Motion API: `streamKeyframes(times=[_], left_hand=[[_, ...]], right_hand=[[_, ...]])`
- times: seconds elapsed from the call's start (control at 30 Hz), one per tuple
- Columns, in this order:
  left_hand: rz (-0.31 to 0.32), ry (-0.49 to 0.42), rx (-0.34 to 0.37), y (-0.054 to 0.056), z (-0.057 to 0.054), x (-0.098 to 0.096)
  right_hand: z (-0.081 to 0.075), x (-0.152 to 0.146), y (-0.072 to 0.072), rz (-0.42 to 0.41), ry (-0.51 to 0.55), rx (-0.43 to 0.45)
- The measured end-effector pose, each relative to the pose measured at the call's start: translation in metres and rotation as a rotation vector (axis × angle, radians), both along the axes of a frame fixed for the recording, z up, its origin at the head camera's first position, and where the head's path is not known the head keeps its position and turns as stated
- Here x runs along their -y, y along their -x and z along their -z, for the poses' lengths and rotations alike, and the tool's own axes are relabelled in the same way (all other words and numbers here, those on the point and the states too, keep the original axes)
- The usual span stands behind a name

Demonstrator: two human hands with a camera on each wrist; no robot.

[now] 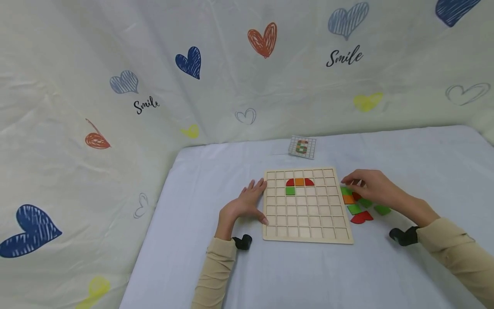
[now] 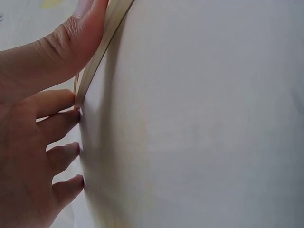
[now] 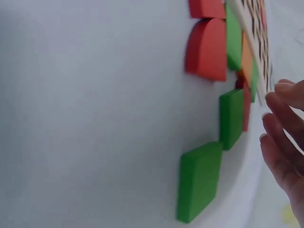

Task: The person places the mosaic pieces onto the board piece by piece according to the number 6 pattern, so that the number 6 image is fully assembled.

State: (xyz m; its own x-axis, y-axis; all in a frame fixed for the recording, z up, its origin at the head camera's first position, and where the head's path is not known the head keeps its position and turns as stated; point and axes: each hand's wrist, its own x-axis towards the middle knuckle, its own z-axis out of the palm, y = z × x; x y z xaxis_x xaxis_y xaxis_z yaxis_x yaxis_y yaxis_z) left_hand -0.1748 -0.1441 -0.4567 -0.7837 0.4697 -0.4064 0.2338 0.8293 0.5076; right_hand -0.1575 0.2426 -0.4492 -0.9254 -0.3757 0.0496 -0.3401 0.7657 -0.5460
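Observation:
A wooden grid board (image 1: 305,210) lies on the table, bearing two red quarter-round pieces, an orange square (image 1: 299,182) between them and a green square (image 1: 290,191) below the left one. My left hand (image 1: 247,205) rests at the board's left edge, fingers spread and thumb against the rim (image 2: 90,71). Past the right edge, my right hand (image 1: 372,186) hovers over loose pieces with fingers loosely bent. In the right wrist view, nothing shows between its thumb and fingertips (image 3: 271,102). Beneath it lie green squares (image 3: 202,183), an orange square (image 1: 348,199) and red rounded pieces (image 3: 209,50).
Behind the board lies a small pattern card (image 1: 302,147) showing a grid with a coloured figure. A white cloth (image 1: 185,214) covers the table. A curtain (image 1: 216,94) printed with hearts hangs behind it. Black wrist cameras (image 1: 243,242) sit at both cuffs.

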Motion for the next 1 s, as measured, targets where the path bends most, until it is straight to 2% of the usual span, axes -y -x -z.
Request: streamKeyframes(times=[0.57,1.0], left_hand=[[0.003,0.012,-0.001,0.001,-0.001,0.001],[0.004,0.015,-0.003,0.001,0.002,0.001]], right_hand=[[0.018,-0.009,0.003,0.004,-0.027,0.036],[0.019,-0.014,0.000,0.001,-0.030,0.024]])
